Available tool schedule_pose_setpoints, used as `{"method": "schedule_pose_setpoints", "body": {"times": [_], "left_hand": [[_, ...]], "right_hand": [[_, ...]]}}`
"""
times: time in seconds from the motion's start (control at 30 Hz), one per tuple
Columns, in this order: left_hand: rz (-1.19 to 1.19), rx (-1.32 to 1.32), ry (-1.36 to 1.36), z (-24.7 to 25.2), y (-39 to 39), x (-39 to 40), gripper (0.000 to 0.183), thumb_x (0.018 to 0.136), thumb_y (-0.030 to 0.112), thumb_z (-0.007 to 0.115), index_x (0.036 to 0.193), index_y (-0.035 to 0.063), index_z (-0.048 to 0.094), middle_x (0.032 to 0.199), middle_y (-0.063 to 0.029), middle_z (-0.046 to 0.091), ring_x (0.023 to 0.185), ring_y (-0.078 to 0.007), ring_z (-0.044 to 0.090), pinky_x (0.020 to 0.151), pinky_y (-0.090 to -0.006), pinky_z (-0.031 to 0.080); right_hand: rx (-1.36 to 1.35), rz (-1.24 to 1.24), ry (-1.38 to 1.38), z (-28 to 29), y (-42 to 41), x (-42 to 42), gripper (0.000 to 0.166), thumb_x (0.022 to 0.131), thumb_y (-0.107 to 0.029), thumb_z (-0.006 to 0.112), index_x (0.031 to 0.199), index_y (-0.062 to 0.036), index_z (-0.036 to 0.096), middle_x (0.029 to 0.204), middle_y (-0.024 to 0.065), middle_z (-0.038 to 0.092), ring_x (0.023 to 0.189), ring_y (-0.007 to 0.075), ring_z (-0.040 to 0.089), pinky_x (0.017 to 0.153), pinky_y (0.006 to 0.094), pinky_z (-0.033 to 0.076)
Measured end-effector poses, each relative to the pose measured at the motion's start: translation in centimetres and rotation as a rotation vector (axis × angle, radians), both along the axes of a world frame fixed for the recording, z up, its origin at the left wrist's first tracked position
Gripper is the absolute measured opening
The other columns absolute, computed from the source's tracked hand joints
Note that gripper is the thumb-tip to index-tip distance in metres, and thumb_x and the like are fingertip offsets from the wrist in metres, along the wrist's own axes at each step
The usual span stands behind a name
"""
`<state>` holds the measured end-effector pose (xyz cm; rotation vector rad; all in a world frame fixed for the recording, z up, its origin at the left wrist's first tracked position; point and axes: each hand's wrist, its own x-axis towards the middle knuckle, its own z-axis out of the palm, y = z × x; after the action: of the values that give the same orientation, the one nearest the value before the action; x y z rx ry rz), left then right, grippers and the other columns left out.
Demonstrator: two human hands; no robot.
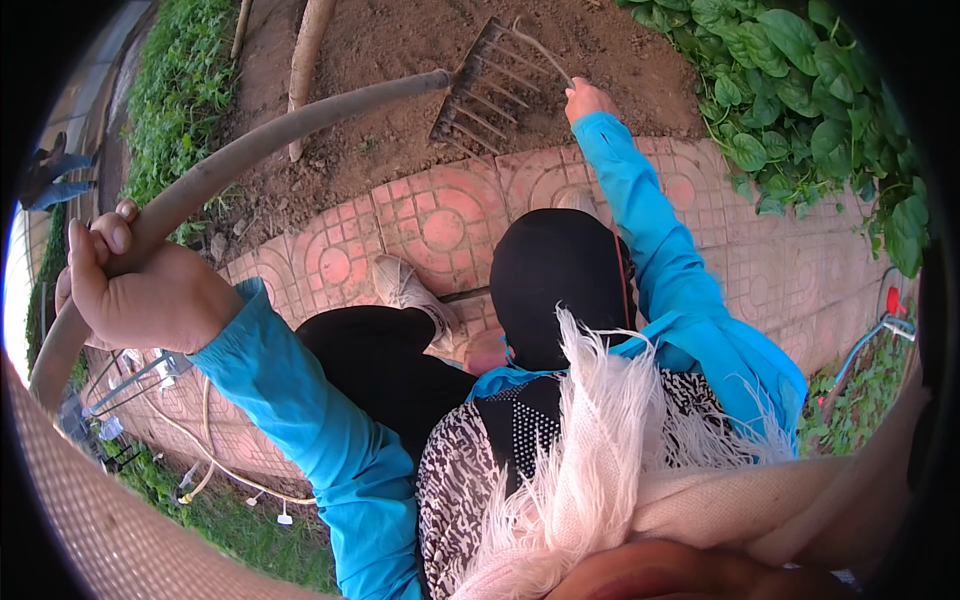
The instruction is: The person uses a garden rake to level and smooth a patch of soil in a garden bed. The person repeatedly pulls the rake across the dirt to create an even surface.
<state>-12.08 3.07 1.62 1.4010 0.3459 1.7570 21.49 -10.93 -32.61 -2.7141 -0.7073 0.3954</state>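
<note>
My left hand (pixel 146 289) is wrapped around the curved-looking wooden handle (pixel 300 124) of a garden rake, at the left. The metal rake head (pixel 472 94) is over the brown soil (pixel 382 45), its long tines pointing right and the lowest ones near the paving edge. My right hand (pixel 589 101) reaches out at the upper right and grips the end of a thin stick-like piece (pixel 544 51). Its far end bends beside the upper tines; I cannot tell whether it touches them, nor what it is made of.
Red patterned paving (pixel 442 225) lies under my feet. Leafy plants (pixel 795 82) grow at the right, finer greenery (pixel 180 97) at the left. A wooden pole (pixel 304 75) stands near the soil's left side. Behind lies a pale hose (pixel 217 461). A person (pixel 56 176) is at far left.
</note>
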Motion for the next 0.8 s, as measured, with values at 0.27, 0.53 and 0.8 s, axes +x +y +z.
{"method": "schedule_pose_setpoints", "body": {"times": [0.27, 0.53, 0.8], "left_hand": [[0.062, -0.013, -0.016, -0.2, 0.3, 0.1, 0.023, 0.079, -0.001, 0.049, 0.061, 0.0087, 0.039, 0.051, -0.0034, 0.037, 0.049, -0.0163, 0.043, 0.058, -0.0347, 0.045], [0.062, -0.017, -0.01, -0.5, 0.8, -0.2, 0.02, 0.079, 0.0, 0.049, 0.062, 0.0072, 0.04, 0.051, -0.0035, 0.036, 0.048, -0.0163, 0.042, 0.058, -0.035, 0.045], [0.037, -0.049, -0.047, -0.7, 0.1, 0.5, 0.021, 0.08, 0.0, 0.049, 0.062, 0.0074, 0.04, 0.051, -0.0029, 0.036, 0.048, -0.0156, 0.042, 0.058, -0.0348, 0.045]], "right_hand": [[0.288, -0.027, 0.029, -1.5, -1.9, -2.4, 0.034, 0.088, -0.029, 0.043, 0.112, -0.0055, 0.049, 0.097, 0.0139, 0.06, 0.085, 0.0381, 0.055, 0.069, 0.0463, 0.046], [0.475, 0.192, 0.899, -3.9, -6.3, -7.3, 0.021, 0.08, -0.017, 0.059, 0.097, -0.0031, 0.057, 0.064, 0.0088, 0.057, 0.043, 0.0102, 0.045, 0.04, 0.028, 0.037], [0.461, 0.014, 1.32, -5.1, -1.8, -9.5, 0.024, 0.089, -0.014, 0.046, 0.106, 0.0009, 0.053, 0.069, 0.0049, 0.05, 0.051, 0.01, 0.044, 0.041, 0.0289, 0.037]]}}
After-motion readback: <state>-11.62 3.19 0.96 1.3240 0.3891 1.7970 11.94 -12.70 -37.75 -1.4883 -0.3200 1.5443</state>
